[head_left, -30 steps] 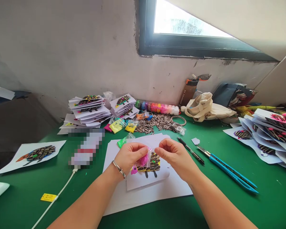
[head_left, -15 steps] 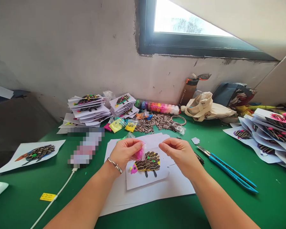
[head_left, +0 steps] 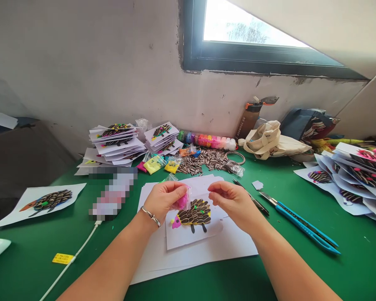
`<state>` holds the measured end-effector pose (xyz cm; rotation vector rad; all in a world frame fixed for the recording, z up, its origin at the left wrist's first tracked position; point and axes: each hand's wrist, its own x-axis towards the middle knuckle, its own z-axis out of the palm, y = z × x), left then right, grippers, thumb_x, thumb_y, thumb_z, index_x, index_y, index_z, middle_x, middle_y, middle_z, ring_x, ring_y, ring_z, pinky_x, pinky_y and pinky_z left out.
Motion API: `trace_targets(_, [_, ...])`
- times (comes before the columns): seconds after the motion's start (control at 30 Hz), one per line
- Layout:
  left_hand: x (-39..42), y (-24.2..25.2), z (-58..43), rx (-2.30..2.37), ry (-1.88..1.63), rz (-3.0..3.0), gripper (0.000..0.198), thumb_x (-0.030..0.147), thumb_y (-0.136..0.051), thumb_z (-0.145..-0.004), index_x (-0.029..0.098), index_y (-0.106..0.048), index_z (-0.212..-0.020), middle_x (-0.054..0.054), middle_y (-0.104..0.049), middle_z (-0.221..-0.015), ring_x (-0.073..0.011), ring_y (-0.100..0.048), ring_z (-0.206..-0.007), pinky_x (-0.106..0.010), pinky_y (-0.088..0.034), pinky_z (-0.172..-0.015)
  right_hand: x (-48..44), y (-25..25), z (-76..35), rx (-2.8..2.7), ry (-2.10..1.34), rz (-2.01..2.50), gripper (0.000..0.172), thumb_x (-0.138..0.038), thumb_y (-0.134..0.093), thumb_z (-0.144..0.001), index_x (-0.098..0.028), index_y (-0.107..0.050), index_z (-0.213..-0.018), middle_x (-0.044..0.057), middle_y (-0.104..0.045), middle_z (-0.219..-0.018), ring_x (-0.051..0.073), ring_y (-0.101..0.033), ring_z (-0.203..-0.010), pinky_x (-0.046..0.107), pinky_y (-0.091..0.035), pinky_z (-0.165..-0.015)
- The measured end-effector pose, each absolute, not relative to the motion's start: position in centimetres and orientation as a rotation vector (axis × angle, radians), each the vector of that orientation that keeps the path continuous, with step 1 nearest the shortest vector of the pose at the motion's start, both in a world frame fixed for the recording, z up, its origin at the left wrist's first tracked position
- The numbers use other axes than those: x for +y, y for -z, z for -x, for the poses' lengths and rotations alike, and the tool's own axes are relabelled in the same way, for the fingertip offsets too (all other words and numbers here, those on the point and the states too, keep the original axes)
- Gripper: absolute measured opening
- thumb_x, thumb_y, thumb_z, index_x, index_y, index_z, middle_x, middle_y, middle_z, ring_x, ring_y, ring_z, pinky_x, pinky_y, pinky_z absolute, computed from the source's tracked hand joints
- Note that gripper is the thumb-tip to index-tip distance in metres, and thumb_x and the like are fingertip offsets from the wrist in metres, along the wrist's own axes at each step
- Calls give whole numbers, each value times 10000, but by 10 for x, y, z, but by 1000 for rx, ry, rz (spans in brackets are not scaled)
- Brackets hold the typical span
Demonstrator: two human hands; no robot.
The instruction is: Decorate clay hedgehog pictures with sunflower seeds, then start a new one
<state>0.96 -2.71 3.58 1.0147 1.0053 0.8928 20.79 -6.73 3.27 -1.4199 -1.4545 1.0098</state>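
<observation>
Head view: left hand (head_left: 165, 200) pinching pink bag (head_left: 182, 203); right hand (head_left: 235, 201) pinched shut, contents unclear; hedgehog card (head_left: 196, 228) between hands.

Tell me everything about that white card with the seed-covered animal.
The white paper card lies flat on a stack of white sheets on the green table. Overlapping striped sunflower seeds cover a yellow body, with a pink snout pointing left and two dark legs. The left hand, holding a pink packet, and right hand hang above it.
</observation>
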Motion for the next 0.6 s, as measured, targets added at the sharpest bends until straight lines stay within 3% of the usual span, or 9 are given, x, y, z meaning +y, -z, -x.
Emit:
trace_targets(0.1, [-27,-37,-10,1016,-899,-1012,272,353,-777,-609,130,-678,-728,11,-573,-554,-77,-487,-474,-205,-400,-458,-66,-30,-208,-1410,-1050,1418,230,-346,-520,-806,-193,-621,-945,35,-656,-815,154,-603,-684,287,-468,-662])
trace_targets(0.3, [-27,-38,-10,1029,-900,-1012,279,361,-780,-596,134,-681,-724,10,-579,-555,-78,-484,-471,-214,-407,-466,-67,-34,-208,-1525,-941,1496,276,-408,-536,-788,-185,-587,-633,-12,-536,-564,110,-468,-525,230,-364,-477])
trace_targets(0.4, [-27,-38,-10,1030,-899,-1005,282,363,-786,-585,137,-682,-718,14,-578,-548,-80,-484,-471,-223,-412,-479,-68,-31,-207,-1551,-943,1442,159,-349,-560,-772,-203,-621,-771,-3,-595,-678,135,-535,-634,245,-422,-571])
trace_targets(0.5, [-26,-37,-10,1027,-905,-1007,281,362,-785,-586,136,-681,-716,16,-573,-542,-81,-483,-473,-222,-408,-475,-66,-25,-207,-1526,-959,1436,188,-308,-508,-804,-217,-615,-929,14,-646,-805,153,-588,-711,282,-458,-681])
trace_targets(0.6, [-25,-36,-9,1012,-904,-1013,269,356,-777,-604,136,-679,-723,15,-574,-545,-80,-486,-476,-208,-400,-461,-63,-22,-207,-1567,-933,1485,201,-314,-454,-834,-208,-622,-864,5,-636,-746,139,-578,-656,266,-446,-638])
